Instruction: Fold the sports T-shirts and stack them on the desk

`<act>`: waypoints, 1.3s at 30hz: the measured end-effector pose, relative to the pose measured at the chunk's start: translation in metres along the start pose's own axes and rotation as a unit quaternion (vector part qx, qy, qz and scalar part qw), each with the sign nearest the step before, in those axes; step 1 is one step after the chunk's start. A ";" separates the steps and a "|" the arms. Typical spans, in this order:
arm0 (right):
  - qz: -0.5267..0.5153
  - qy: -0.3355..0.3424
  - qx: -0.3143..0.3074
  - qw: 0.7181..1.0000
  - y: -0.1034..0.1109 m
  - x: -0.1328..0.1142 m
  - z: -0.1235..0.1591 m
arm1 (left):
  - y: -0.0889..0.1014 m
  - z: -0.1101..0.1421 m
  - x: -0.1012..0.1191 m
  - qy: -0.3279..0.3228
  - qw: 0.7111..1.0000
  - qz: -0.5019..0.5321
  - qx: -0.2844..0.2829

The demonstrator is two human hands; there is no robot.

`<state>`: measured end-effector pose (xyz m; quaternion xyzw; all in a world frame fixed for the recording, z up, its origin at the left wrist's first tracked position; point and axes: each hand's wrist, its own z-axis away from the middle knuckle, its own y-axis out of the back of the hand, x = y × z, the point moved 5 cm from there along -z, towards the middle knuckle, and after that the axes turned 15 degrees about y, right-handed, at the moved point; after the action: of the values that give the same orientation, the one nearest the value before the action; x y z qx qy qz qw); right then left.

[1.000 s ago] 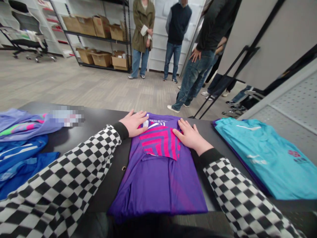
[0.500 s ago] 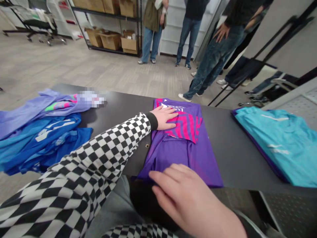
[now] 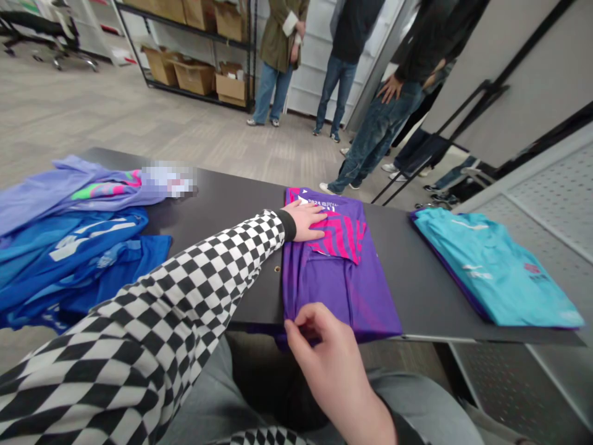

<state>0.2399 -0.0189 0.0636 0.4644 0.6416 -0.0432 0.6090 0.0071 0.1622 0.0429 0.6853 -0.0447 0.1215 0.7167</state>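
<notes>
This is an office stockroom (carpeted floor (image 3: 92, 105)): cardboard boxes (image 3: 194, 77) on metal shelving (image 3: 252, 62), a desk chair (image 3: 41, 25).
</notes>
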 end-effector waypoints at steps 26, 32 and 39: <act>-0.267 -0.135 -0.023 0.954 -0.030 0.057 0.075 | 0.003 0.003 0.002 0.002 1.000 0.016 -0.006; -0.291 -0.153 -0.018 0.944 -0.034 0.068 0.081 | 0.003 0.002 0.001 -0.001 1.000 0.012 -0.006; -0.199 -0.143 0.089 0.966 -0.022 0.073 0.067 | 0.042 0.034 0.040 -0.119 0.984 0.032 0.127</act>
<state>0.2880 -0.0331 -0.0243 0.3687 0.6211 -0.2860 0.6297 0.0389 0.1337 0.0949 0.7786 -0.1361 0.0667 0.6090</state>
